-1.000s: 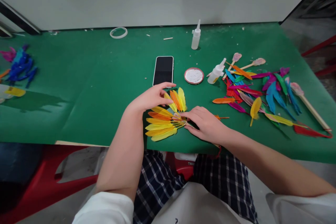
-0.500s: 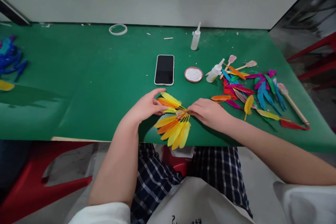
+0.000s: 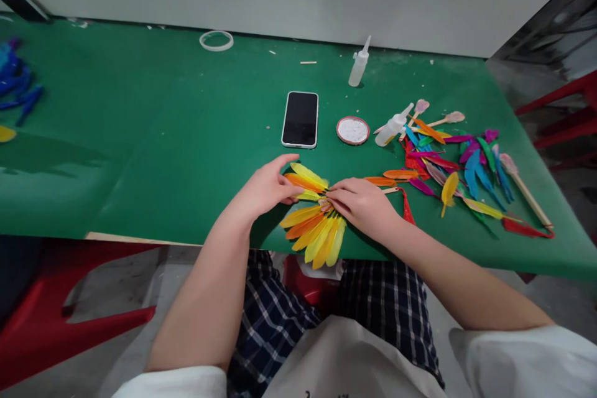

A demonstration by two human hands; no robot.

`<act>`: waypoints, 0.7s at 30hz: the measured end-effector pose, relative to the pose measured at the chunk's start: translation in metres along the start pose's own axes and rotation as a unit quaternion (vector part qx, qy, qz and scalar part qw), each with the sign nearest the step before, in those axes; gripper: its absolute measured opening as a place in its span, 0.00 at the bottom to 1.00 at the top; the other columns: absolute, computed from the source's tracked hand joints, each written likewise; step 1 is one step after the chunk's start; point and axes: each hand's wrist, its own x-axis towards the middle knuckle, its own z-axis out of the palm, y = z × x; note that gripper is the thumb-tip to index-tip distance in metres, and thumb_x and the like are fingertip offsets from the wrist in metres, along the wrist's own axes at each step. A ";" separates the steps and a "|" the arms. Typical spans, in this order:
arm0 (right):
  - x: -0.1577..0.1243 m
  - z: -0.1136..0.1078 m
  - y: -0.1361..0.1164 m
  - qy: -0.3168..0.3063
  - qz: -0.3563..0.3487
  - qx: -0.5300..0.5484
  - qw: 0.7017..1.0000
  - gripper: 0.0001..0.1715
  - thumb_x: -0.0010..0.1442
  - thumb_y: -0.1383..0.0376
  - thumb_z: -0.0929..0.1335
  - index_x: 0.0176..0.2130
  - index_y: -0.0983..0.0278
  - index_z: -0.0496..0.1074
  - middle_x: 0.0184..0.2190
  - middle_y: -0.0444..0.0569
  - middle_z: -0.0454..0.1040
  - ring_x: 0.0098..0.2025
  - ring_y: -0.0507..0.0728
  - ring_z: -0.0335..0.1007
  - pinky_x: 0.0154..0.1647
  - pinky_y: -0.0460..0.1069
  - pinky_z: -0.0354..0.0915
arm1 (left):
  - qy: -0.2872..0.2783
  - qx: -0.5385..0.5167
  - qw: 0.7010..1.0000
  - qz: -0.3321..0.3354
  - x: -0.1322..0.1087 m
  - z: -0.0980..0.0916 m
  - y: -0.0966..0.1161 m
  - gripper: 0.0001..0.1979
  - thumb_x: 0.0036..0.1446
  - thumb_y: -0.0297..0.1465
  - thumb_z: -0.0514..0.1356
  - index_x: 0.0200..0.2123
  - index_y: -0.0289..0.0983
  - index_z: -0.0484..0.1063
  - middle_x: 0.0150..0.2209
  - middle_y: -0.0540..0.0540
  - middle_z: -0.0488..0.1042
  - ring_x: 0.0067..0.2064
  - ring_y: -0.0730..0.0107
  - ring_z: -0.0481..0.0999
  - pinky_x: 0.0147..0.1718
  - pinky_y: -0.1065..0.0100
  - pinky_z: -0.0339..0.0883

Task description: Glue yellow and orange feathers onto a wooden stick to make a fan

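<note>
Already spread into yellow-orange feather fan [image 3: 317, 233], lower centre of frame; pinched at upper tips by left grip [image 3: 268, 189], near base by right grip [image 3: 366, 202]; leaving loose feathers [image 3: 449, 188] unattached, frame right.

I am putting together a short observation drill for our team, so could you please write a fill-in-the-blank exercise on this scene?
1. The left hand and the right hand are both on a feather fan coloured yellow and ____.
2. As the camera sees it, the phone lies to the ____ of the round dish.
3. The tassel beside the right hand is ____.
4. The tabletop is ____.

Missing words: orange; left; red; green.
</note>
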 end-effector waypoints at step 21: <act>-0.007 0.013 -0.004 0.112 0.019 -0.001 0.994 0.10 0.60 0.68 0.60 0.36 0.66 0.71 0.35 0.53 0.73 0.38 0.56 0.66 0.39 0.50 0.64 | 0.047 0.117 0.991 0.050 -0.003 0.002 0.001 0.28 0.48 0.31 0.61 0.54 0.41 0.59 0.23 0.51 0.73 0.26 0.69 0.75 0.31 0.66 0.68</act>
